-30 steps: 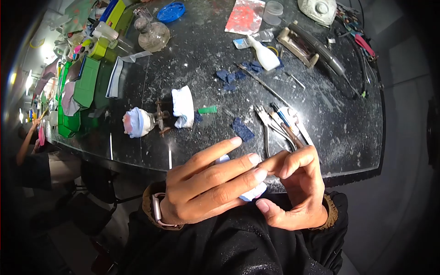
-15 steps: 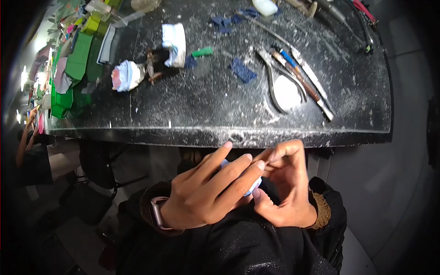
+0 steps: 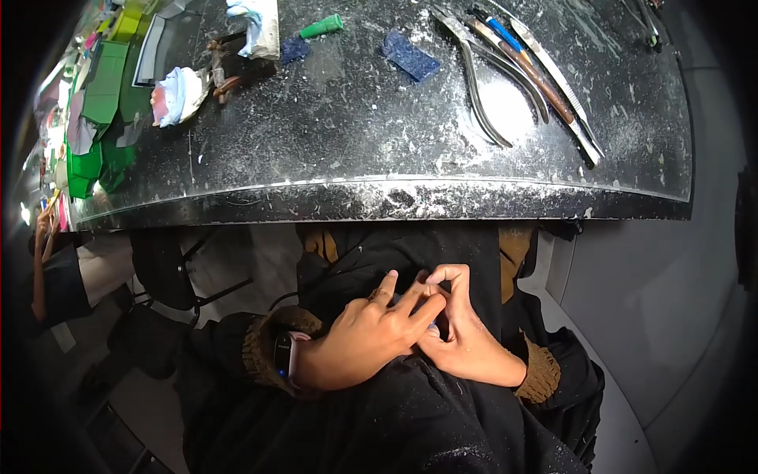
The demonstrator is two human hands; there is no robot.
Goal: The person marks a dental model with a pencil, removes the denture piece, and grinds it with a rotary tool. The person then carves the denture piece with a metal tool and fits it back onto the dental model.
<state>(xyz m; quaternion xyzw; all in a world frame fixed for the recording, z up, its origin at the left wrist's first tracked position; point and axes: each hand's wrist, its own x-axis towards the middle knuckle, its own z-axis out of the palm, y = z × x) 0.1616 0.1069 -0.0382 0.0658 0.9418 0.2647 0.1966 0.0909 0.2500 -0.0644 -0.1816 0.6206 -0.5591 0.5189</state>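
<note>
Head camera: our hands enclose a small blue piece [image 3: 432, 325], over our dark clothing [image 3: 347, 434].
Our left hand [image 3: 371, 336] lies across the piece from above, fingers partly spread, while our right hand [image 3: 467, 347] meets it from the other side, forefinger bent up to the left fingertips, thumb low beside the blue. We see only slivers of the piece between the fingers; it is held between both hands, though we cannot tell which fingertips pinch it. Hands and piece are all on our side of the near edge of the desk [image 3: 332, 146], apart from it. On the desk beyond, we see pliers [image 3: 462, 35] beside a brown-handled tool [image 3: 545, 91], a dark blue scrap [image 3: 410, 56] and a green tube [image 3: 322, 26].
</note>
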